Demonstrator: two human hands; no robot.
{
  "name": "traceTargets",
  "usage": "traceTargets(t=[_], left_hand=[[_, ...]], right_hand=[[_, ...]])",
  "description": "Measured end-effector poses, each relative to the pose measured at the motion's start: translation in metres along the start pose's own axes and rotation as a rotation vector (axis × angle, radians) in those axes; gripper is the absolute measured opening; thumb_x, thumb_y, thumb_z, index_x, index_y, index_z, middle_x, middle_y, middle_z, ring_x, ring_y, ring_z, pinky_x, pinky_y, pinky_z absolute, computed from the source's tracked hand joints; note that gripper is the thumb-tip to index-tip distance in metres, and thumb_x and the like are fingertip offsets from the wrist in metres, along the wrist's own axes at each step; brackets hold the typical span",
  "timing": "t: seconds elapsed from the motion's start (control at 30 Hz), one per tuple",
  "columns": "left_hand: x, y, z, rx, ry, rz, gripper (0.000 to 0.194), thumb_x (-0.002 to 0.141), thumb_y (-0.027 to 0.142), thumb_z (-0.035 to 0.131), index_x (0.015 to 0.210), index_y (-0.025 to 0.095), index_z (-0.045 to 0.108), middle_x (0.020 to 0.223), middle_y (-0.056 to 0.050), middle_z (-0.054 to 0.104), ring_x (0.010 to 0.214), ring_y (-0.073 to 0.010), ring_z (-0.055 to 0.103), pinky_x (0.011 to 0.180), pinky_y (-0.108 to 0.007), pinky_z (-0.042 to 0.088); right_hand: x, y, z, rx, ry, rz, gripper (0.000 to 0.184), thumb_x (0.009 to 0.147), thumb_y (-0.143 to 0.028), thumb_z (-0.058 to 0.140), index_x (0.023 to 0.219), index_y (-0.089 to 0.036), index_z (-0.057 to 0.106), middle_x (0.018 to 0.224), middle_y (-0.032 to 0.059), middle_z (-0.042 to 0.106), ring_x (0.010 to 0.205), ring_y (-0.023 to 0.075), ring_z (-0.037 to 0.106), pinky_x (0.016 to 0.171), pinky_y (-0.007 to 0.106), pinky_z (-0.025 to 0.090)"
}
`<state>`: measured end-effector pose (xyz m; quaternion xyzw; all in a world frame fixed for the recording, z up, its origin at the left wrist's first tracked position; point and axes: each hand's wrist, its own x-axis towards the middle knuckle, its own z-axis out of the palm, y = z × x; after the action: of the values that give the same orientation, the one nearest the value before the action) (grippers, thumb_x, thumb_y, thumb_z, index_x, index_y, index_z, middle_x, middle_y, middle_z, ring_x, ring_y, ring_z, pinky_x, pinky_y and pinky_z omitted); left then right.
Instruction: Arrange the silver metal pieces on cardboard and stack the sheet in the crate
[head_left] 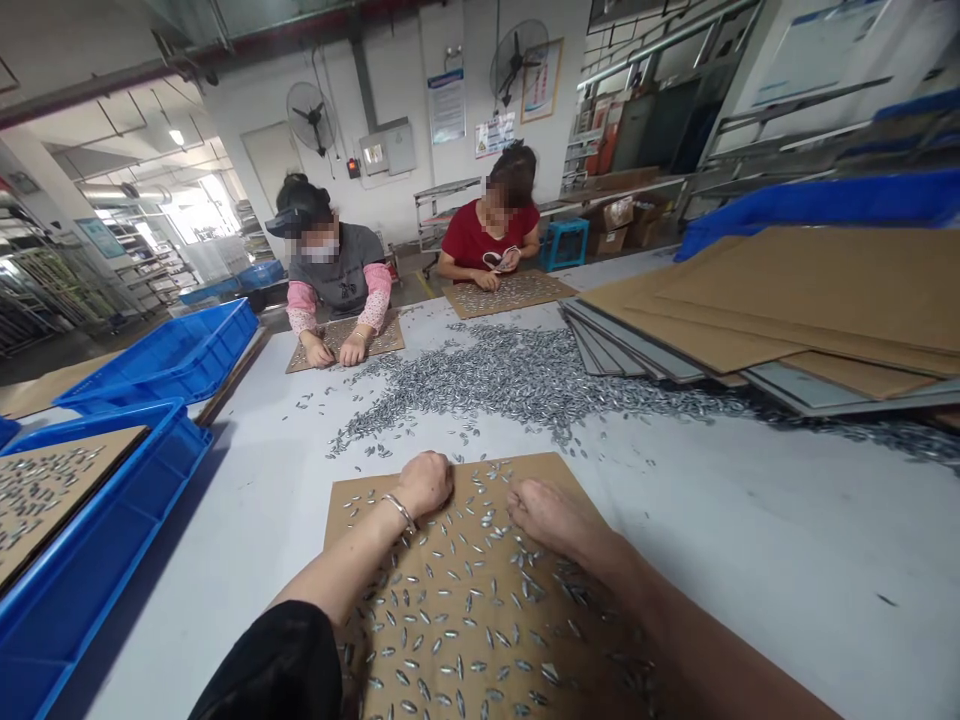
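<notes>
A brown cardboard sheet (450, 540) lies in front of me, with many small silver spindle-shaped metal pieces (448, 633) spread over it. Near the sheet's far edge, my left hand (426, 482), with a bangle at the wrist, is curled closed over the board. My right hand (538, 508) is closed too, low over the sheet's upper right part, beside some of the pieces. Whatever the fingers of either hand hold is hidden from this side. Just past the sheet, a wide heap of the same metal pieces (487, 375) covers the white table.
Stacked cardboard sheets (795, 290) stand at the right, before a blue bin (825, 205). Blue bins (169, 355) line the left; the nearest holds a piece-covered board (52, 490). Across the white table (750, 540), two people (341, 270) handle pieces on their own boards.
</notes>
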<state>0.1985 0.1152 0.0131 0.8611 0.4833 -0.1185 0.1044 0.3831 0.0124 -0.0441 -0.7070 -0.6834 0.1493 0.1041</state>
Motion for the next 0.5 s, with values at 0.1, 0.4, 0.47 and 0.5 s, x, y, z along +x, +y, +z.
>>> traceTargets(t=[0.1, 0.4, 0.47, 0.5], left_hand=[[0.0, 0.0, -0.002, -0.002, -0.031, -0.003, 0.034, 0.098, 0.038, 0.066, 0.125, 0.016, 0.064, 0.125, -0.01, 0.067, 0.106, -0.0232, 0.068, 0.09, -0.044, 0.059], [-0.012, 0.011, -0.012, -0.031, 0.063, 0.131, 0.018, 0.1, 0.026, 0.059, 0.109, 0.016, 0.071, 0.115, -0.009, 0.071, 0.103, -0.0216, 0.068, 0.092, -0.04, 0.056], [-0.012, 0.016, -0.013, -0.044, 0.083, 0.166, 0.02, 0.097, 0.018, 0.055, 0.103, 0.016, 0.074, 0.111, -0.011, 0.073, 0.1, -0.0216, 0.069, 0.089, -0.034, 0.055], [-0.012, 0.017, -0.013, -0.049, 0.091, 0.176, 0.022, 0.096, 0.016, 0.054, 0.101, 0.016, 0.075, 0.109, -0.011, 0.074, 0.098, -0.0218, 0.07, 0.088, -0.032, 0.055]], right_hand=[[-0.001, 0.001, 0.001, -0.008, -0.008, 0.015, 0.023, 0.096, -0.022, 0.052, 0.074, -0.02, 0.058, 0.071, 0.0024, 0.058, 0.07, 0.0162, 0.053, 0.065, 0.028, 0.027], [0.006, -0.014, -0.013, 0.004, 0.004, 0.001, 0.021, 0.096, -0.017, 0.051, 0.078, -0.019, 0.059, 0.083, 0.0063, 0.066, 0.077, 0.0182, 0.058, 0.065, 0.029, 0.027], [0.014, -0.017, -0.014, 0.02, 0.029, -0.052, 0.017, 0.096, -0.016, 0.052, 0.081, -0.019, 0.06, 0.09, 0.0069, 0.066, 0.082, 0.0185, 0.059, 0.068, 0.028, 0.03], [0.017, -0.018, -0.013, 0.027, 0.032, -0.078, 0.015, 0.094, -0.015, 0.054, 0.082, -0.019, 0.061, 0.093, 0.0068, 0.066, 0.084, 0.0185, 0.06, 0.069, 0.028, 0.031]])
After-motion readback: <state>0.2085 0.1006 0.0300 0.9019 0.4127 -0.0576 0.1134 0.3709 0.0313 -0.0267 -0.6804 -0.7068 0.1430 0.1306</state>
